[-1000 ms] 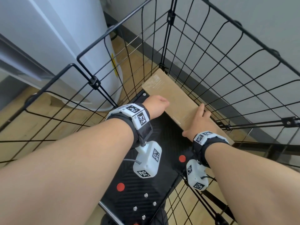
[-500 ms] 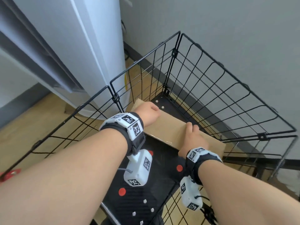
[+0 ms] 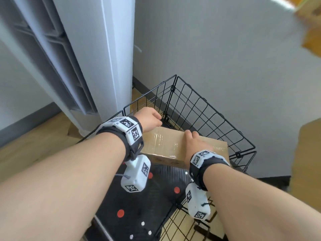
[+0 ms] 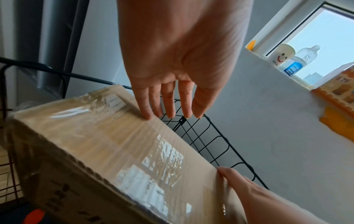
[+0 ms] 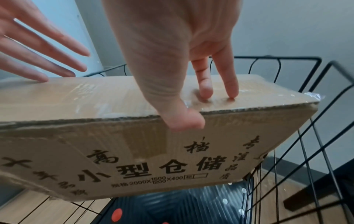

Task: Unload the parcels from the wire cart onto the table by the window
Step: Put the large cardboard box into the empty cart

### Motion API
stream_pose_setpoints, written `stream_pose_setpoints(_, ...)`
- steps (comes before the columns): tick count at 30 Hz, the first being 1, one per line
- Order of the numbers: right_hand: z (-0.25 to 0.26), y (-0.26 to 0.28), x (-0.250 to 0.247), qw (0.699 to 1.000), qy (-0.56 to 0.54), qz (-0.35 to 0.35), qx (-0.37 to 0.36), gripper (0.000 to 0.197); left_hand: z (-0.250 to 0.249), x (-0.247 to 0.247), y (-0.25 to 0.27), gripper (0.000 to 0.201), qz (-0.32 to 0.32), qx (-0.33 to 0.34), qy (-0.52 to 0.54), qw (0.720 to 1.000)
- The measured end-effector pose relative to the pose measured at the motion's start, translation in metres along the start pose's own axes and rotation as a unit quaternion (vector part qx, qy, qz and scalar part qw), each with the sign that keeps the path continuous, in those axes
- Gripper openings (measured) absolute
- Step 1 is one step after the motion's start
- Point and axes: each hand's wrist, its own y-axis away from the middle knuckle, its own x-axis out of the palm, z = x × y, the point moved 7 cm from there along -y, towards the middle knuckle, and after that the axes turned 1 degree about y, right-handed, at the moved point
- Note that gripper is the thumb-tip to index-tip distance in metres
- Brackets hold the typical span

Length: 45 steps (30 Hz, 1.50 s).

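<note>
Parcels remaining: I see only one cardboard box (image 3: pixel 175 145), raised inside the wire cart (image 3: pixel 208 119) above its black floor (image 3: pixel 139 202), not yet on the table. It is flat, brown, tape-wrapped, printed along its near side. My right hand (image 5: pixel 172 63) pinches its near right edge; my left hand (image 4: pixel 178 60) rests flat-fingered on its far left edge.
</note>
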Motion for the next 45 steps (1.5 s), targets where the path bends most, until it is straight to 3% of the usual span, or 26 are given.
stream_pose_setpoints(8, -0.004, 0.044, -0.042, 0.998, 0.018, -0.047, -0.043, 0.079, -0.029, -0.009, 0.047, 0.026, -0.018, 0.032, -0.02, 0.999)
stream_pose_setpoints(14, -0.008, 0.09, -0.089, 0.996, 0.011, -0.065, -0.059, 0.088, -0.06, -0.032, 0.096, 0.03, -0.033, 0.061, -0.041, 0.997)
stream_pose_setpoints(22, -0.018, 0.165, -0.161, 0.993, 0.03, -0.1, -0.057, 0.081, -0.124, -0.071, 0.167, 0.043, -0.04, 0.093, -0.086, 0.991)
stream_pose_setpoints(26, -0.025, 0.205, -0.215, 0.99, 0.047, -0.117, -0.06, 0.076, -0.172, -0.093, 0.207, 0.064, -0.049, 0.125, -0.135, 0.982)
stream_pose_setpoints(31, -0.034, 0.256, -0.279, 0.984, 0.056, -0.155, -0.065, 0.079, -0.222, -0.112, 0.255, 0.093, -0.085, 0.147, -0.228, 0.959)
stream_pose_setpoints(36, -0.057, 0.299, -0.319, 0.976, 0.047, -0.199, -0.071, 0.075, -0.257, -0.116, 0.291, 0.124, -0.116, 0.131, -0.364, 0.915)
stream_pose_setpoints(42, -0.093, 0.34, -0.368, 0.955, 0.039, -0.282, -0.084, 0.077, -0.316, -0.125, 0.331, 0.12, -0.204, 0.171, -0.421, 0.867)
stream_pose_setpoints(45, -0.117, 0.358, -0.393, 0.939, 0.012, -0.33, -0.093, 0.093, -0.347, -0.136, 0.349, 0.112, -0.257, 0.182, -0.415, 0.854)
